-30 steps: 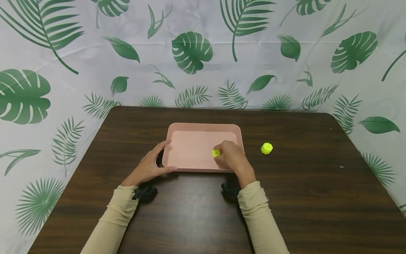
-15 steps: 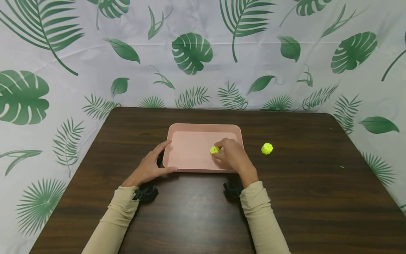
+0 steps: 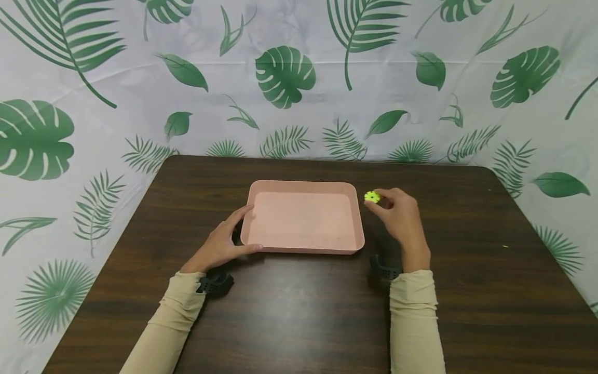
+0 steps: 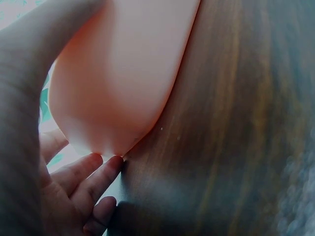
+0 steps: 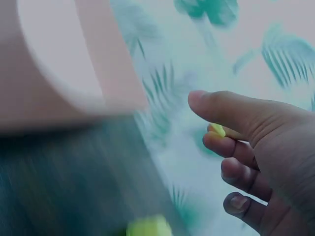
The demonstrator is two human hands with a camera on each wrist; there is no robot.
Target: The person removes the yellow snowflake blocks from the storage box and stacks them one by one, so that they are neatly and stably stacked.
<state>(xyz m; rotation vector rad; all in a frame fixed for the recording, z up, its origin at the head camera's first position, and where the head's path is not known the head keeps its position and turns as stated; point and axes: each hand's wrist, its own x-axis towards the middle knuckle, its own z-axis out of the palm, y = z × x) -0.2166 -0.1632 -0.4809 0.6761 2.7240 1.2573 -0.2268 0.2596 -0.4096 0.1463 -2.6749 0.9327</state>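
A shallow pink tray (image 3: 301, 221) lies on the dark wooden table (image 3: 289, 311). At its left end my left hand (image 3: 218, 244) holds the corner, the thumb along the near rim and fingers against the end wall. In the left wrist view, fingertips touch the outside of the tray (image 4: 123, 73). Just past the tray's right edge, my right hand (image 3: 399, 215) pinches a small yellow notched disc (image 3: 371, 197) between thumb and forefinger. The right wrist view shows only a sliver of that disc (image 5: 217, 130) behind the thumb. Nothing lies inside the tray.
Another yellow piece (image 5: 150, 227) shows at the bottom of the right wrist view; the right hand hides it in the head view. A tiny pale scrap (image 3: 505, 246) lies farther right. Leaf-printed cloth (image 3: 285, 119) hangs behind the table.
My right hand has lifted the yellow disc out of the tray and carried it right, past the tray's edge. It now covers the other yellow piece. The left hand stays put.
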